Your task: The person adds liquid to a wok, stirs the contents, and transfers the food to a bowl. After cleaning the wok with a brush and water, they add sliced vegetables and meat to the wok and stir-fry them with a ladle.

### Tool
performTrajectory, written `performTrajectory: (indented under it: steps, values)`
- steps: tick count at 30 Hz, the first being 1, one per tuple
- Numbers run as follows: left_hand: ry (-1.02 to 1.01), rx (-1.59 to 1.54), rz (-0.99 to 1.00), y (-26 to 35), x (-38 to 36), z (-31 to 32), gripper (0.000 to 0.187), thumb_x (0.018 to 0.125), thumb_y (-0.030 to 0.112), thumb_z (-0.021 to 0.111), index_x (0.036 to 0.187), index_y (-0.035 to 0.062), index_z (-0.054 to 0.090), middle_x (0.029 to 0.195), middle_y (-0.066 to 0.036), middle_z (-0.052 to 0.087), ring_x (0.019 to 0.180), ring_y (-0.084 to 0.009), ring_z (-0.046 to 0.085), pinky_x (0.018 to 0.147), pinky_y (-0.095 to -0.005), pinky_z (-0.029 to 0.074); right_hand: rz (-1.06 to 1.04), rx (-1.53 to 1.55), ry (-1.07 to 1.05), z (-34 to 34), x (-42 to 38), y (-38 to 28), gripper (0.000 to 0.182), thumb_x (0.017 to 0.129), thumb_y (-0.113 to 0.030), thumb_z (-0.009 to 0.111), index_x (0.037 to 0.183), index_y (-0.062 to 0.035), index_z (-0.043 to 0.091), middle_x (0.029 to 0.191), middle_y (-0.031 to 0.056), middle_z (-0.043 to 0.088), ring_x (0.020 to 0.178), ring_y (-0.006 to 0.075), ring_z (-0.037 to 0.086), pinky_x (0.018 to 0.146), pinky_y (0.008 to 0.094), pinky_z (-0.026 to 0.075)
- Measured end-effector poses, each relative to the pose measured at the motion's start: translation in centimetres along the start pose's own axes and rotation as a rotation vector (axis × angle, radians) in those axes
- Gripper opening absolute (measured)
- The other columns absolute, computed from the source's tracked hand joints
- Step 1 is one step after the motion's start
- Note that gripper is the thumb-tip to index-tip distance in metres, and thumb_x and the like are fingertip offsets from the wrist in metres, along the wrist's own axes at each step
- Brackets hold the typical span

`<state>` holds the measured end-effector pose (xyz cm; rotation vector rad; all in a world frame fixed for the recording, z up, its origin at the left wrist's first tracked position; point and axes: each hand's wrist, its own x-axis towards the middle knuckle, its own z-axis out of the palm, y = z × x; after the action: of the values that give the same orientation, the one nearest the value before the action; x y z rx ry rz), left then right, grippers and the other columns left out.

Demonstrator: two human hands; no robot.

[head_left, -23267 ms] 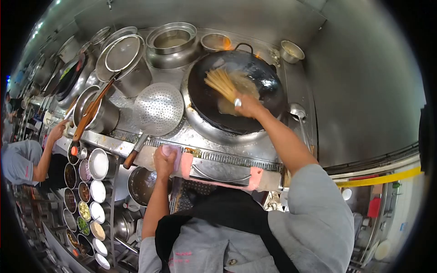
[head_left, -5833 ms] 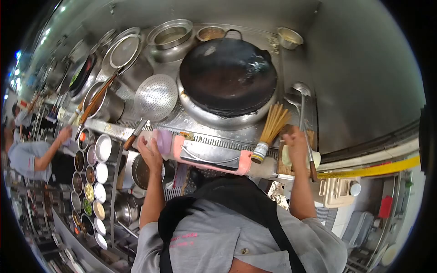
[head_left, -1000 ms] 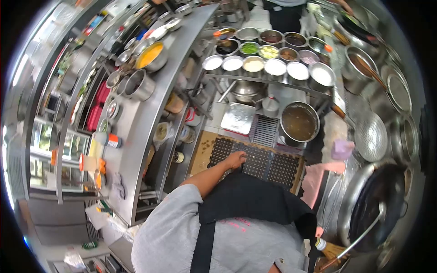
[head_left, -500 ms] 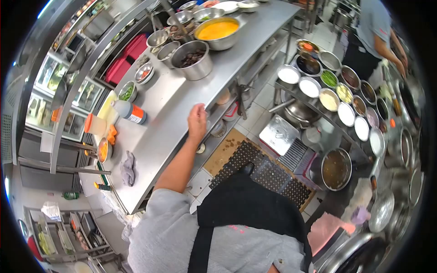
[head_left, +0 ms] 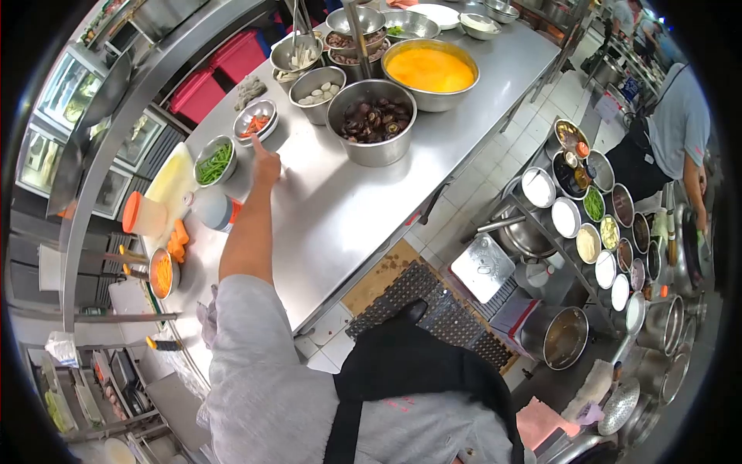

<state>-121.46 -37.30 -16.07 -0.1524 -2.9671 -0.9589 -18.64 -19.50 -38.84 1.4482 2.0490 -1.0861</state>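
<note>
My left hand (head_left: pixel 267 165) reaches over the steel table (head_left: pixel 309 216) with its index finger stretched out and nothing in its grip. The fingertip comes right to the near rim of a small metal bowl (head_left: pixel 256 120) holding red-orange pieces. Left of the hand stands a bowl of cut green vegetables (head_left: pixel 214 162). Under my forearm, partly covered by it, is a bottle (head_left: pixel 210 209) with an orange and dark label. A deep pot of dark mushroom-like pieces (head_left: pixel 375 120) stands to the right. My right hand is out of view.
A large bowl of orange-yellow liquid (head_left: pixel 430 66) stands at the back. Shredded carrot (head_left: pixel 163 273) fills a bowl near the left edge. On the right, a rack bears several ingredient containers (head_left: pixel 566 218); a co-worker (head_left: pixel 680 127) stands beyond. A dark mat (head_left: pixel 421 301) covers the floor.
My left hand has moved left and away from me, from the table's near edge to the small bowl of red-orange pieces. The view has shifted closer to the table.
</note>
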Motion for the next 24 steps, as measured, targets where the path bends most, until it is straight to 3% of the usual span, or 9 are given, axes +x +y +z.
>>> performTrajectory:
  steps: [2,5,9,12,14,16,17,20,24]
  values:
    - [0.009,-0.02,0.017,-1.1,4.0,0.7,0.088,0.087,0.013,0.055,0.157,0.0187,0.002,0.106,-0.031,0.064,0.09,-0.0437,0.067,0.08,-0.0516,0.054,-0.037,-0.031,-0.018,-0.5,-0.4,0.8,0.037,0.088,-0.032,0.063,0.105,-0.0004,0.068,0.092,0.0197,0.07,0.091,0.0334,0.068,0.083,0.0408,0.053]
    - [-0.082,-0.156,-0.184,1.8,4.3,-0.9,0.077,0.088,0.014,0.053,0.155,0.018,0.016,0.101,-0.027,0.067,0.081,-0.0363,0.07,0.061,-0.0462,0.059,-0.116,-0.074,-0.044,-0.5,-0.8,2.8,0.037,0.087,-0.032,0.064,0.104,-0.0003,0.069,0.091,0.0197,0.07,0.09,0.0339,0.069,0.082,0.0412,0.053]
    - [-0.139,-0.032,-0.171,1.8,4.7,-2.2,0.05,0.092,0.027,0.052,0.14,0.0128,0.047,0.103,-0.024,0.068,0.082,-0.0354,0.071,0.061,-0.0455,0.06,-0.137,-0.121,-0.064,-0.7,-0.3,2.9,0.035,0.086,-0.032,0.064,0.101,-0.0005,0.069,0.089,0.0196,0.069,0.088,0.0347,0.068,0.081,0.042,0.053]
    - [0.059,0.092,-0.068,-1.0,5.0,-0.8,0.049,0.093,0.04,0.048,0.134,0.0126,0.052,0.105,-0.025,0.068,0.093,-0.0414,0.069,0.08,-0.0514,0.056,-0.12,-0.147,-0.059,-0.7,1.4,1.2,0.033,0.085,-0.032,0.064,0.097,-0.0009,0.068,0.087,0.0195,0.069,0.087,0.0355,0.068,0.079,0.0427,0.053]
    - [0.241,0.236,0.186,-4.3,4.1,0.6,0.049,0.093,0.049,0.045,0.12,0.0094,0.057,0.111,-0.025,0.067,0.104,-0.0465,0.064,0.094,-0.0529,0.048,-0.138,-0.169,-0.046,-0.4,2.9,0.4,0.032,0.084,-0.031,0.064,0.095,-0.0011,0.068,0.085,0.0194,0.068,0.086,0.036,0.068,0.078,0.0433,0.053]
    - [0.182,0.275,0.059,-2.9,0.2,-0.2,0.046,0.093,0.047,0.045,0.115,0.0098,0.058,0.114,-0.024,0.066,0.104,-0.0467,0.063,0.093,-0.0526,0.049,-0.182,-0.212,-0.03,0.0,4.6,0.2,0.031,0.083,-0.031,0.064,0.092,-0.0013,0.068,0.084,0.0192,0.068,0.084,0.0365,0.068,0.076,0.0438,0.053]
    - [0.194,0.25,-0.062,-1.5,-1.7,-0.8,0.038,0.091,0.039,0.051,0.111,0.0075,0.058,0.114,-0.027,0.066,0.104,-0.0462,0.064,0.092,-0.0526,0.049,-0.217,-0.237,-0.021,0.2,5.6,0.2,0.031,0.082,-0.031,0.064,0.091,-0.0014,0.068,0.083,0.0192,0.068,0.084,0.0367,0.068,0.076,0.044,0.053]
    - [0.22,0.162,-0.094,-0.6,-5.1,-2.2,0.036,0.089,0.032,0.055,0.113,0.0061,0.057,0.11,-0.031,0.065,0.103,-0.0459,0.065,0.09,-0.0527,0.051,-0.32,-0.312,0.022,0.9,7.7,-0.1,0.029,0.081,-0.03,0.064,0.087,-0.0017,0.067,0.081,0.019,0.067,0.082,0.0375,0.067,0.074,0.0448,0.053]
    - [0.048,1.028,0.316,-6.1,-3.1,-1.5,0.02,0.088,0.024,0.059,0.099,0.0114,0.069,0.108,-0.02,0.067,0.098,-0.0328,0.066,0.082,-0.0408,0.053,-0.367,-0.335,0.087,0.8,8.6,-2.1,0.026,0.081,-0.028,0.061,0.084,-0.0027,0.067,0.081,0.0188,0.068,0.079,0.0366,0.068,0.07,0.0448,0.053]
